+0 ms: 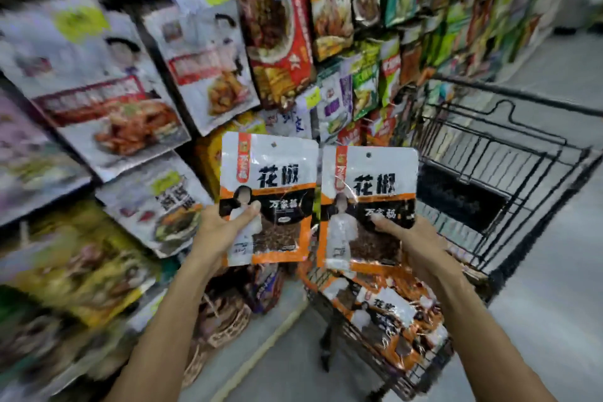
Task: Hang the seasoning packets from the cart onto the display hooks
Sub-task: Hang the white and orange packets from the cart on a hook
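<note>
My left hand (225,232) grips one white, orange and black seasoning packet (270,179) by its lower left corner, held upright. My right hand (411,238) grips a second identical packet (372,183) by its lower right part. The two packets are side by side at mid-frame, their inner edges almost touching, each with a small hang hole near its top. Below them the cart basket (391,378) holds several more of the same packets (388,310). The display hooks themselves are hidden behind hanging packets.
A wall of hanging seasoning bags (208,55) fills the left and top, blurred. A black wire cart frame (509,153) stands to the right. Grey aisle floor (554,303) runs along the right and below. Wicker-like items (225,316) sit low by the shelf.
</note>
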Motion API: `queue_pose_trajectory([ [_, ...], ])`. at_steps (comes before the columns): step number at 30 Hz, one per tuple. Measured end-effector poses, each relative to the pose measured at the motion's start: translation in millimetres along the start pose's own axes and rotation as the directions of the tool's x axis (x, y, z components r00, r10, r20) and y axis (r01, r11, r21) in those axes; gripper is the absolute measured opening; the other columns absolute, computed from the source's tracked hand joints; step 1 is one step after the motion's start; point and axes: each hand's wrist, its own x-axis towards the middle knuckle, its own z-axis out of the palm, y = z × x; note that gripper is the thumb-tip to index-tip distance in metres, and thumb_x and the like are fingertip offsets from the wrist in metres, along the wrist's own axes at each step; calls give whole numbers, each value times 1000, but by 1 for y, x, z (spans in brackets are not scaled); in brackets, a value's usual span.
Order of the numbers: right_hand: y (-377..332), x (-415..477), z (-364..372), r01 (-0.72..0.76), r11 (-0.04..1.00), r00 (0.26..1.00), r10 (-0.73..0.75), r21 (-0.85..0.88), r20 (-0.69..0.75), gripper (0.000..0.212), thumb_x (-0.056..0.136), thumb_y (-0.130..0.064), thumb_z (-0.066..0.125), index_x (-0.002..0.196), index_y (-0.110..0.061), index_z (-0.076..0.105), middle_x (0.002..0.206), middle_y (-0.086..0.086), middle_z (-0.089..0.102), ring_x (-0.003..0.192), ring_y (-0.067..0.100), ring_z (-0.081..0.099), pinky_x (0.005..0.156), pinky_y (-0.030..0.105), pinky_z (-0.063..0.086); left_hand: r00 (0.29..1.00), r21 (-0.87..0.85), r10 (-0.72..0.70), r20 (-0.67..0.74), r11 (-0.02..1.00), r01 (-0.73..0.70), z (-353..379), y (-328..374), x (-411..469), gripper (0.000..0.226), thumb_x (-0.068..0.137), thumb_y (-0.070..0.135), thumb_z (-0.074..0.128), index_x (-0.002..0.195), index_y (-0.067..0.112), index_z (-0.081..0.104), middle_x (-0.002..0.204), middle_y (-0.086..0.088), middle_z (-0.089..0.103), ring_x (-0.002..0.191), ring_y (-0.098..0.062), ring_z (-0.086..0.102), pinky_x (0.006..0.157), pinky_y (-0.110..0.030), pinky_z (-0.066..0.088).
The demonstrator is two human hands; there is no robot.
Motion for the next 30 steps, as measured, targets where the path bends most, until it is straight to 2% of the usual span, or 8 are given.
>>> queue_pose_trajectory([
  [3, -30, -20, 48, 68, 997, 988, -62, -35, 145, 46, 56, -42, 83, 89, -12, 73, 91, 8, 75, 88, 26, 72, 76, 40, 59, 993, 10, 72, -92, 997, -71, -65, 20, -39, 46, 69, 45, 70, 58, 16, 37, 49, 4, 41, 48, -15, 44, 51, -27, 39],
  [7, -63, -51, 121, 151, 988, 938, -138, -16, 319, 37, 59, -32, 81, 85, -7, 72, 87, 12, 75, 83, 24, 72, 70, 35, 58, 962, 40, 78, -260, 997, -70, -150, 37, -92, 42, 74, 41, 71, 79, 6, 50, 74, -16, 48, 70, -26, 54, 70, -52, 49],
  [8, -70, -60, 141, 169, 986, 920, -156, -7, 359, 33, 59, -32, 82, 80, -10, 71, 82, 9, 75, 79, 22, 73, 69, 34, 57, 945, 39, 81, -317, 997, -72, -173, 39, -107, 49, 73, 43, 72, 81, -1, 51, 85, 1, 35, 73, -28, 57, 72, -54, 48],
  [9, -76, -72, 162, 190, 982, 900, -177, 6, 398, 28, 59, -32, 82, 75, -13, 70, 76, 4, 75, 75, 18, 73, 64, 30, 55, 925, 45, 84, -371, 996, -73, -195, 41, -121, 55, 72, 44, 72, 83, -6, 50, 112, -34, 46, 74, -29, 58, 71, -53, 47],
  [10, -81, -84, 183, 211, 977, 876, -200, 24, 439, 24, 60, -32, 81, 73, -17, 68, 71, -2, 74, 72, 11, 72, 59, 21, 53, 904, 56, 96, -416, 995, -80, -217, 41, -137, 58, 70, 46, 70, 84, -7, 52, 79, -29, 52, 73, -28, 58, 68, -49, 47],
  [15, -89, -149, 295, 264, 959, 741, -269, 101, 616, 13, 69, -22, 80, 77, -21, 69, 76, -11, 75, 72, 1, 70, 52, 7, 49, 814, 80, 65, -578, 997, -23, -331, 35, -222, 54, 66, 54, 66, 88, 5, 58, 83, -14, 51, 77, -25, 54, 76, -50, 49],
  [24, -57, -284, 480, 251, 960, 587, -252, 123, 770, 33, 56, -41, 81, 83, -24, 74, 88, -9, 76, 82, 3, 71, 64, 16, 52, 688, 142, 96, -719, 990, 11, -522, -17, -352, 47, 64, 57, 68, 63, 15, 48, 57, -1, 47, 54, -16, 49, 56, -31, 43],
  [30, -44, -345, 577, 251, 957, 510, -259, 146, 820, 62, 50, -50, 86, 103, -20, 73, 103, 0, 74, 97, 13, 69, 78, 29, 58, 655, 120, 77, -752, 993, 20, -618, -49, -401, 42, 63, 56, 73, 88, 23, 65, 99, 5, 71, 86, -7, 67, 81, -47, 54],
])
